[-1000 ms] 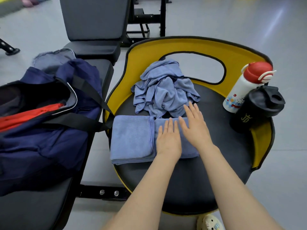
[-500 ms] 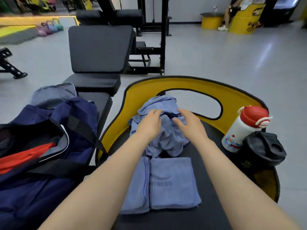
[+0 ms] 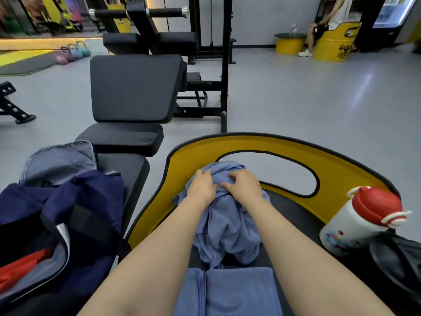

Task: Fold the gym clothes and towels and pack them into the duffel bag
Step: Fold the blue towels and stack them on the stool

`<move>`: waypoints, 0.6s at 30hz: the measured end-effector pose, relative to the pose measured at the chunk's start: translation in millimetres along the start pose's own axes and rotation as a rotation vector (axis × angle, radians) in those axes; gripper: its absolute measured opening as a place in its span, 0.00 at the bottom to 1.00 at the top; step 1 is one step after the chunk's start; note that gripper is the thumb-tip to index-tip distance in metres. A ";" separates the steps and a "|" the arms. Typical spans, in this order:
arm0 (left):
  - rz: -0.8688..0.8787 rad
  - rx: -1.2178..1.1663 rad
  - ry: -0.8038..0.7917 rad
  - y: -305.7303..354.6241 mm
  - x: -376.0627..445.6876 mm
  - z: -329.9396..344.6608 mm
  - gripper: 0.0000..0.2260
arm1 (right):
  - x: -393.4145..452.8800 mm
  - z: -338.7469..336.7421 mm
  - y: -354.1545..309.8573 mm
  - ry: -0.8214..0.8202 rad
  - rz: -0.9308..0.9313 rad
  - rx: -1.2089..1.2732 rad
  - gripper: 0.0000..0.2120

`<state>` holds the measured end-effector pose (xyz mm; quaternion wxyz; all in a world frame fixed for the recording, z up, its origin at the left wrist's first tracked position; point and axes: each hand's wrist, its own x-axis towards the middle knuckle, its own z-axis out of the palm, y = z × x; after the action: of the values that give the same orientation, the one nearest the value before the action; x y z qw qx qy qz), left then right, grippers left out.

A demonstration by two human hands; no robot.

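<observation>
The left hand (image 3: 201,187) and the right hand (image 3: 245,185) sat close together on top of a crumpled blue cloth (image 3: 224,221), with their fingers curled into it and gripping the bunched part at its far end. The cloth lay in a messy heap on the round black table (image 3: 293,215), just past the middle toward 12 o'clock. A yellow rim (image 3: 330,165) with a long hole in it stood up around the far side of the table. At 6 o'clock from the hands, near the bottom edge, lay a folded blue towel (image 3: 237,293), flat and neat, just beside the hanging end of the crumpled cloth. At 3 o'clock, near the rim, stood a white bottle (image 3: 350,229) with a red cap, and a black bottle (image 3: 396,258) was just beside it, nearer the bottom corner. At 9 o'clock, well apart from the table, a dark blue duffel bag (image 3: 75,220) rested on a black gym bench (image 3: 127,169), with its top open. Something red (image 3: 22,267) showed inside the bag. A grey cloth (image 3: 59,160) lay at the far end of the bag. Far off at 11 o'clock a few small kettlebells (image 3: 73,52) stood on the grey floor (image 3: 319,99).
</observation>
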<state>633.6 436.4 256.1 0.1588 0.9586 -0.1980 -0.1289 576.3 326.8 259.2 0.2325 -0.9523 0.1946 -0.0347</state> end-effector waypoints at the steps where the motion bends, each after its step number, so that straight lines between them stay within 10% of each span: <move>1: -0.028 0.005 -0.011 -1.2 0.7 -0.4 0.23 | 1.1 0.4 -1.7 -0.013 0.012 -0.006 0.07; 18: 0.252 -0.341 0.038 27.5 -70.7 -101.1 0.24 | -54.5 -107.2 -67.7 0.172 -0.078 0.388 0.08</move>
<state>592.9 467.8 371.6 0.3373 0.8879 -0.2885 -0.1214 533.2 357.1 386.8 0.3925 -0.8900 0.1664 -0.1617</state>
